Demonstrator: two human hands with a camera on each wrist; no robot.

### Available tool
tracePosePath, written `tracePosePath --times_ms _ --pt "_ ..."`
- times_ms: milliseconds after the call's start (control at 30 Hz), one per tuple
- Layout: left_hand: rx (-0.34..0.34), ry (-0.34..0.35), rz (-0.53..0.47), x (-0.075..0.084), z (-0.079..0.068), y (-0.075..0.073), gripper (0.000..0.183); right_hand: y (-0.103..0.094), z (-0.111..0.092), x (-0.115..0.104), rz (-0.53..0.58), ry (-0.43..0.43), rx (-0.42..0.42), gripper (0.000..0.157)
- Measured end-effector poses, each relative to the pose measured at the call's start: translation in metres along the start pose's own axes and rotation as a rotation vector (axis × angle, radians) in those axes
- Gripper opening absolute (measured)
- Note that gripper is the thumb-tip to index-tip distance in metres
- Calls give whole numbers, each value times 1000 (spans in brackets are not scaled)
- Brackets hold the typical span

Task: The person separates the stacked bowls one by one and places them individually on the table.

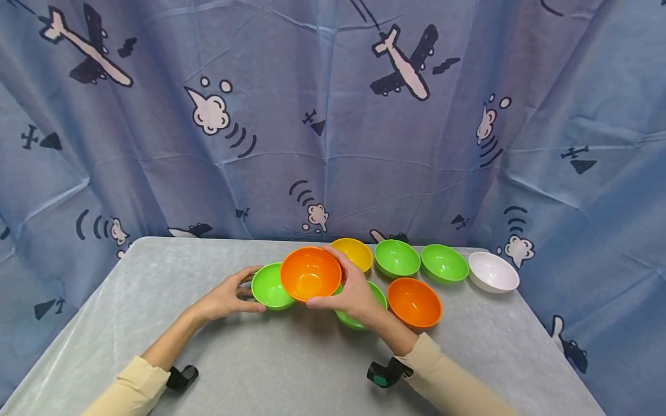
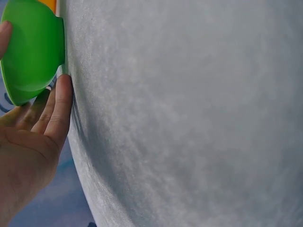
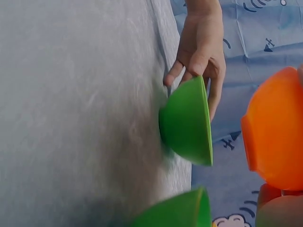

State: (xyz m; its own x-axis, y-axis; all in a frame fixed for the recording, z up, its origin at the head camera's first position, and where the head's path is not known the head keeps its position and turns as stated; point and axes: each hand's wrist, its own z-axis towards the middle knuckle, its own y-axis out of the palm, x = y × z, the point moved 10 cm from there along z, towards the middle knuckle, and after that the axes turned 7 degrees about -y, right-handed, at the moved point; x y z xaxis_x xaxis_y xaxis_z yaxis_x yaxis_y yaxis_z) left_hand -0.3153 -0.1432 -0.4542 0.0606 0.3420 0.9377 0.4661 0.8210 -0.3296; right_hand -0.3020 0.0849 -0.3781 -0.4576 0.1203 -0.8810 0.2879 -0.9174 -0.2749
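My right hand point(image 1: 359, 294) holds an orange bowl point(image 1: 310, 274) by its rim, thumb on the near side and fingers on the far side. The bowl is raised off the table, its base clear in the right wrist view, and it overlaps the right edge of a green bowl point(image 1: 268, 289) in the head view. That green bowl stands upright on the table. Around its left side lies my left hand point(image 1: 224, 297), fingers point(image 2: 60, 106) nearly straight and thumb near the rim. Another green bowl point(image 1: 350, 319) sits partly hidden beneath my right hand.
Behind and right of my right hand stand a yellow bowl point(image 1: 354, 254), two green bowls, one being the nearer point(image 1: 397, 259), a white bowl point(image 1: 493, 273) and a second orange bowl point(image 1: 414, 303). A pale cloth covers the table point(image 1: 291, 370). A blue patterned curtain point(image 1: 281, 115) hangs behind it.
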Motion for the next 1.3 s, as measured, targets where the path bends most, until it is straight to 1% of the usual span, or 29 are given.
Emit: tracePosePath --times_ms 233,400,567,733,933,1167,1300 --pt "16 -17 13 0 -1 -1 93 -30 -9 -2 -15 8 -5 103" --pt "12 -11 10 0 -1 -1 93 -51 -17 -3 5 25 -20 102" --pt "8 -11 2 1 -1 0 94 -68 -22 -4 10 14 -49 100" --pt "-1 -2 6 3 -1 2 93 -86 -31 -5 -49 37 -54 99" --pt "-8 10 11 5 0 4 93 -113 -43 0 -107 28 -30 95" --pt "0 -5 25 2 1 3 93 -148 -61 9 -148 78 -29 93" --pt "3 -15 10 0 2 2 93 -166 -70 13 -157 85 -37 95"
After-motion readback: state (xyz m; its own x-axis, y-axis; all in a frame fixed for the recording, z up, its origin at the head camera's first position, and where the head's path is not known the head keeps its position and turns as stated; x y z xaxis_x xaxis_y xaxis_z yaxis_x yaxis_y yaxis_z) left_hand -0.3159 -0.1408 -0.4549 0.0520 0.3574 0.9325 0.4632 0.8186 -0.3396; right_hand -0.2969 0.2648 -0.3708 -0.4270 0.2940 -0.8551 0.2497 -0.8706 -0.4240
